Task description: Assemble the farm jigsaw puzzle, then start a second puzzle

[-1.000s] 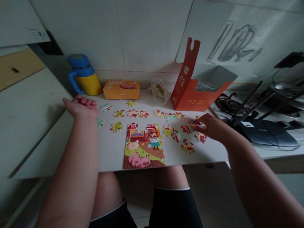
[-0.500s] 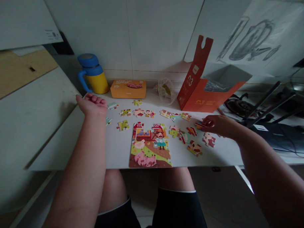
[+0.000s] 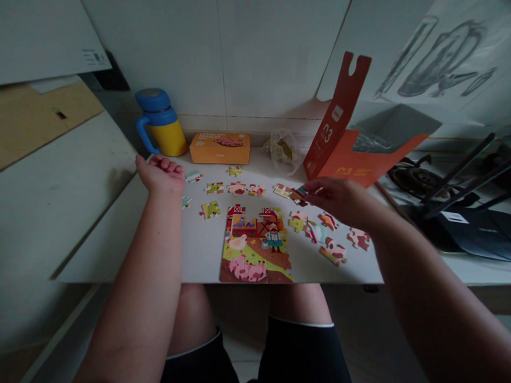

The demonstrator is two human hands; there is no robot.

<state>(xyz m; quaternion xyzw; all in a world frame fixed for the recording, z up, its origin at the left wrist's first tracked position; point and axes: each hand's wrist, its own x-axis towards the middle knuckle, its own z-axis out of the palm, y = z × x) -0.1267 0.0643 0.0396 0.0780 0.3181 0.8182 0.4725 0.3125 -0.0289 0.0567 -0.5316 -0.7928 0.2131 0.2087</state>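
Observation:
A partly built farm puzzle (image 3: 256, 244) lies at the near edge of a white board (image 3: 195, 251) across my lap. Several loose pieces (image 3: 236, 188) are strewn behind and to the right of it. My right hand (image 3: 339, 199) hovers over the loose pieces right of the puzzle, its fingers pinched on a puzzle piece (image 3: 299, 193). My left hand (image 3: 161, 172) rests curled in a loose fist on the board's far left corner, with nothing visible in it.
A blue and yellow mug (image 3: 161, 124), a small orange box (image 3: 220, 148), a crumpled clear bag (image 3: 284, 150) and an open red puzzle box (image 3: 345, 144) stand along the wall. A stove (image 3: 415, 177) and a black router (image 3: 472, 221) are at the right.
My right hand has moved left with a piece, from the cluster at the right toward the pieces just behind the puzzle. The left hand has stayed put; the view shifted slightly.

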